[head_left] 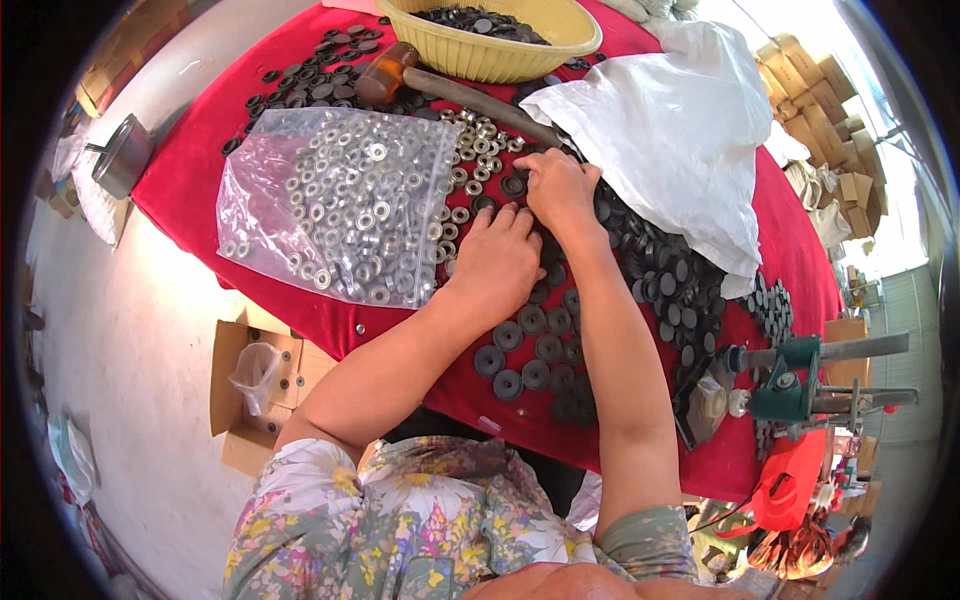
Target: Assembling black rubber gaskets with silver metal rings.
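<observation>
Head: blk disc point(513, 186) nr R hand point(566, 192) fingertips point(527, 162)

The red-covered table point(190, 205) carries 1 yellow basin point(490, 62) at its far side and 1 mallet point(478, 102) slanting just in front of it. Black caps point(320, 80) lie scattered left of the basin. On the left lies 1 clear bag point(330, 200); loose metal rings point(475, 187) spread along its right side, and 1 small piece point(360, 328) sits alone near the front edge. Right of centre, a black heap point(665, 275) runs partly under 1 white sack point(680, 130). Dark wheels point(535, 375) lie toward the front.
</observation>
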Available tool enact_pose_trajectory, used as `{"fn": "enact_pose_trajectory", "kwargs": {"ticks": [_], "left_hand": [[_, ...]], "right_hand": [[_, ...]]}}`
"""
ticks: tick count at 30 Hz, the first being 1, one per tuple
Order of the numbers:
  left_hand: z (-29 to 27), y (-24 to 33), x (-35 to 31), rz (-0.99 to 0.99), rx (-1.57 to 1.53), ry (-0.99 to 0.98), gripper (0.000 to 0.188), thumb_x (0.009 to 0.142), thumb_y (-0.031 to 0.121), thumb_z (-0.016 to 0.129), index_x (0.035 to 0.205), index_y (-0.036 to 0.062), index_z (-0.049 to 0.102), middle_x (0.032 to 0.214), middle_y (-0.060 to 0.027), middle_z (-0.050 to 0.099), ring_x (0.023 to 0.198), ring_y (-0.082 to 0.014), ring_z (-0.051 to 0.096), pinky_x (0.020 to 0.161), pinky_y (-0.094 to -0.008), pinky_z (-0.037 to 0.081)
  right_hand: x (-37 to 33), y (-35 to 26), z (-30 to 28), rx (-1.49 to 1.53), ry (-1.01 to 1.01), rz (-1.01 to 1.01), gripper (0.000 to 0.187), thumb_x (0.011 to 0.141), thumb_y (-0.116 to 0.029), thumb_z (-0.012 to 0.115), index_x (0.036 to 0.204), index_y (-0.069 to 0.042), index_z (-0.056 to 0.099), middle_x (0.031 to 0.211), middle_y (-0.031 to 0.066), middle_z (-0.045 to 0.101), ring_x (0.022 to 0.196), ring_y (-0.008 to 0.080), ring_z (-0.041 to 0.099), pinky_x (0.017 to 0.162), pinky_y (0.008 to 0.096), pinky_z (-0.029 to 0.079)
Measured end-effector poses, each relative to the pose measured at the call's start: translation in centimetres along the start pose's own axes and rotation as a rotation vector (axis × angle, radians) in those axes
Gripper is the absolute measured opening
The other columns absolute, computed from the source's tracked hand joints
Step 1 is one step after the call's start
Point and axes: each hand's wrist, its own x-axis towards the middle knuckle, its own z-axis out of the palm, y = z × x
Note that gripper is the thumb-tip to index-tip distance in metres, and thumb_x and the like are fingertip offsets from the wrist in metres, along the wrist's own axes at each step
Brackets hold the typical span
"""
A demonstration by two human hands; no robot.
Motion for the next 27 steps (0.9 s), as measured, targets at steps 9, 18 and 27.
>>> {"fn": "enact_pose_trajectory", "kwargs": {"ticks": [9,18,27], "left_hand": [[-0.9,-1.5,0.8,-0.036,0.009,-0.047,0.043,0.078,0.024,0.077,0.114,0.0031,0.068,0.134,-0.0137,0.058,0.128,-0.0311,0.051,0.106,-0.0474,0.04],[-0.9,-1.4,1.2,0.059,-0.195,0.058,0.029,0.076,0.005,0.074,0.106,0.0058,0.073,0.12,-0.0086,0.062,0.113,-0.0288,0.056,0.1,-0.0433,0.044],[-1.3,-1.4,1.1,0.136,-0.141,-0.025,0.016,0.075,0.01,0.077,0.09,0.0064,0.075,0.103,-0.0036,0.064,0.103,-0.0248,0.057,0.09,-0.0403,0.043]], "right_hand": [[-3.9,0.7,-4.8,-0.18,-0.17,-0.03,0.024,0.086,-0.009,0.061,0.101,-0.016,0.079,0.107,0.0052,0.071,0.108,0.0242,0.058,0.101,0.045,0.029],[-11.3,3.3,-7.0,0.041,0.052,0.002,0.02,0.087,-0.007,0.063,0.096,-0.015,0.078,0.092,0.001,0.065,0.099,0.0234,0.057,0.1,0.0457,0.031],[-14.6,2.9,-7.0,0.051,-0.025,-0.03,0.021,0.084,-0.004,0.064,0.095,-0.016,0.077,0.089,0.0027,0.063,0.096,0.0233,0.057,0.098,0.0463,0.033]]}}
